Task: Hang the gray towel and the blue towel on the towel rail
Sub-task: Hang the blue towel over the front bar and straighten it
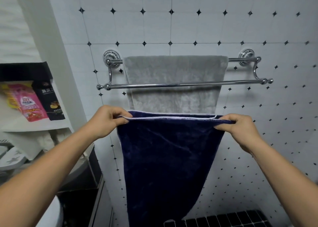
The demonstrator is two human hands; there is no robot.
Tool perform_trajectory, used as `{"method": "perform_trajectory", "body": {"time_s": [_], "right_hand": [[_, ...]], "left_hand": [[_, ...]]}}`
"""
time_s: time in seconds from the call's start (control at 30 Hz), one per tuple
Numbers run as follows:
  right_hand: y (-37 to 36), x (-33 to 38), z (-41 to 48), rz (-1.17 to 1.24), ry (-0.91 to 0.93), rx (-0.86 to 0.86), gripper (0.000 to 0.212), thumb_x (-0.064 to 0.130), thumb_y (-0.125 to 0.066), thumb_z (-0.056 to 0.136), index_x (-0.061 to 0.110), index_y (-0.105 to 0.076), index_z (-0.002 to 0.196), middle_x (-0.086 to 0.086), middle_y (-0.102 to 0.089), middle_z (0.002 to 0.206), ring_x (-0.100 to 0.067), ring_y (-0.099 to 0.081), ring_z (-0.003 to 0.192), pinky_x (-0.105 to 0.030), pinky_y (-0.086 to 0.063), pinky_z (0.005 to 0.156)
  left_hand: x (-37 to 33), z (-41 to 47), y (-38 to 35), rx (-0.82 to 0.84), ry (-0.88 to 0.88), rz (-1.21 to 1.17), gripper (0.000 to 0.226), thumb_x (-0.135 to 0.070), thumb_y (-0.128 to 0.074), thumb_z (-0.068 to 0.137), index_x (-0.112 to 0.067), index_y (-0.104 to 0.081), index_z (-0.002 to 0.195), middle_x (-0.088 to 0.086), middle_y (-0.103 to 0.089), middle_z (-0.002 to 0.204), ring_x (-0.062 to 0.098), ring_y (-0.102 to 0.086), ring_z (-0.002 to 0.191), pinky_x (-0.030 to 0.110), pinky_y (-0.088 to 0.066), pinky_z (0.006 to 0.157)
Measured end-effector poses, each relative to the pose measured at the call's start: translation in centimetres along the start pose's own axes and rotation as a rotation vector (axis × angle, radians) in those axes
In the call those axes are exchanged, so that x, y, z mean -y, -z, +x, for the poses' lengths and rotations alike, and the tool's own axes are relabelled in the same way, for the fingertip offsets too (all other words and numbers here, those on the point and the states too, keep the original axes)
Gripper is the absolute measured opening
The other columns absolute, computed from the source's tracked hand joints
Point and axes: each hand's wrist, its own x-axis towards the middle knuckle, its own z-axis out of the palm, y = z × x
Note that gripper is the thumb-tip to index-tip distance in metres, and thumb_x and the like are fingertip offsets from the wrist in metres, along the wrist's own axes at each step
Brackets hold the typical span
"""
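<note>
Blue towel (168, 158) in left hand (106, 120), right hand (240, 128); pink pouch (29, 104) writing blurred.

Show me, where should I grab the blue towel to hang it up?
Pinch the blue towel by its top edge, at the two corners, one from each side, as the left hand and right hand do. It then hangs flat, its edge straight and level with the free front bar.

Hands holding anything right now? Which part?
Both hold the blue towel by its top edge: left hand pinches the left corner, right hand the right corner. It hangs below the rail.
</note>
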Motion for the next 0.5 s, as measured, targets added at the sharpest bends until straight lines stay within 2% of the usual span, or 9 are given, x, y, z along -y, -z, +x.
{"method": "perform_trajectory", "body": {"time_s": [0.03, 0.1, 0.17, 0.23, 0.33, 0.43, 0.5], "right_hand": [[0.0, 0.1, 0.0, 0.087, -0.013, 0.001, 0.024, 0.003, -0.084, 0.066, 0.019, -0.072, 0.078, -0.002, -0.077, 0.077, -0.013, -0.072, 0.069, -0.021, -0.054, 0.063], [0.2, 0.4, 0.3, 0.191, -0.064, 0.003, 0.038, 0.000, -0.083, 0.067, 0.020, -0.064, 0.093, -0.004, -0.078, 0.083, -0.017, -0.074, 0.074, -0.025, -0.054, 0.068], [0.4, 0.8, 0.5, 0.208, -0.099, 0.012, 0.043, 0.000, -0.084, 0.066, 0.021, -0.065, 0.099, -0.004, -0.078, 0.084, -0.017, -0.074, 0.076, -0.026, -0.053, 0.069], [0.7, 1.0, 0.8, 0.250, -0.082, 0.004, 0.027, 0.001, -0.083, 0.066, 0.013, -0.074, 0.089, -0.006, -0.078, 0.083, -0.018, -0.074, 0.075, -0.025, -0.056, 0.068], [0.9, 1.7, 1.0, 0.351, -0.085, -0.041, 0.012, 0.007, -0.077, 0.075, 0.012, -0.078, 0.085, -0.003, -0.078, 0.082, -0.017, -0.072, 0.074, -0.026, -0.056, 0.066], [0.5, 2.2, 1.2, 0.268, -0.151, -0.091, 0.011, 0.019, -0.076, 0.080, 0.012, -0.076, 0.088, 0.011, -0.075, 0.067, -0.002, -0.063, 0.059, -0.021, -0.045, 0.058], [0.6, 2.4, 1.4, 0.219, -0.178, -0.109, 0.012, 0.024, -0.078, 0.078, 0.015, -0.075, 0.086, 0.017, -0.071, 0.059, 0.001, -0.056, 0.053, -0.021, -0.036, 0.054]], "left_hand": [[0.2, 0.1, 0.2, -0.012, 0.012, -0.002, 0.035, 0.002, -0.072, 0.082, -0.032, -0.075, 0.075, -0.014, -0.076, 0.075, 0.001, -0.067, 0.072, 0.013, -0.052, 0.068], [0.4, 0.0, 0.7, -0.024, 0.064, 0.001, 0.023, -0.003, -0.075, 0.080, -0.026, -0.078, 0.079, 0.001, -0.077, 0.078, 0.018, -0.068, 0.077, 0.041, -0.057, 0.077], [0.4, -0.1, 1.0, -0.026, 0.103, 0.017, 0.016, -0.006, -0.078, 0.078, -0.022, -0.078, 0.079, 0.010, -0.076, 0.081, 0.024, -0.068, 0.078, 0.052, -0.055, 0.080], [0.1, -0.3, 1.3, -0.034, 0.085, -0.002, 0.019, -0.005, -0.079, 0.076, -0.025, -0.079, 0.074, 0.005, -0.077, 0.078, 0.017, -0.069, 0.076, 0.043, -0.058, 0.077], [-0.9, 0.1, 1.8, -0.086, 0.064, -0.143, 0.030, -0.003, -0.080, 0.073, -0.032, -0.079, 0.068, -0.008, -0.077, 0.071, 0.001, -0.070, 0.067, 0.011, -0.052, 0.065], [-1.7, 0.5, 1.7, -0.019, 0.130, -0.097, 0.025, -0.001, -0.083, 0.068, -0.025, -0.078, 0.063, -0.005, -0.076, 0.067, 0.001, -0.068, 0.063, 0.008, -0.049, 0.060], [-1.9, 0.5, 1.7, 0.043, 0.179, -0.071, 0.020, -0.004, -0.084, 0.067, -0.022, -0.078, 0.063, -0.003, -0.076, 0.068, 0.001, -0.068, 0.063, 0.008, -0.049, 0.060]]}}
